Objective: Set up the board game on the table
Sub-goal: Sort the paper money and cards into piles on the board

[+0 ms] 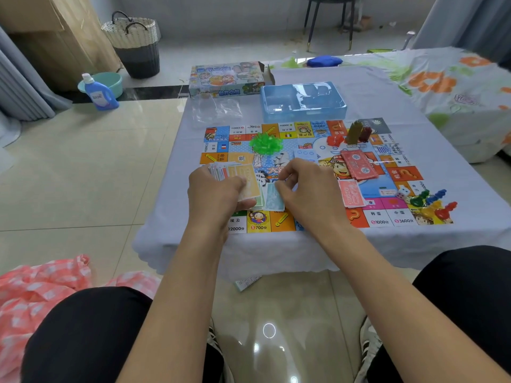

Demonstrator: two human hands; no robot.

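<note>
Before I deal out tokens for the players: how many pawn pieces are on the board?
4, clustered at the board's near right corner: green pawn, blue pawn, yellow pawn, red pawn. All lie beside the die. More could be hidden beneath the banknotes.

Glossy beige tiled floor (83,175), woven basket (135,45), dark-legged chair (329,20).

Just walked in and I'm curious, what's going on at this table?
A person is sorting play money for a board game. The left hand holds a fanned stack of bills while the right hand pinches a blue bill from it. The game board lies open, with green houses, red bills, a die and pawns already out on it.
</note>
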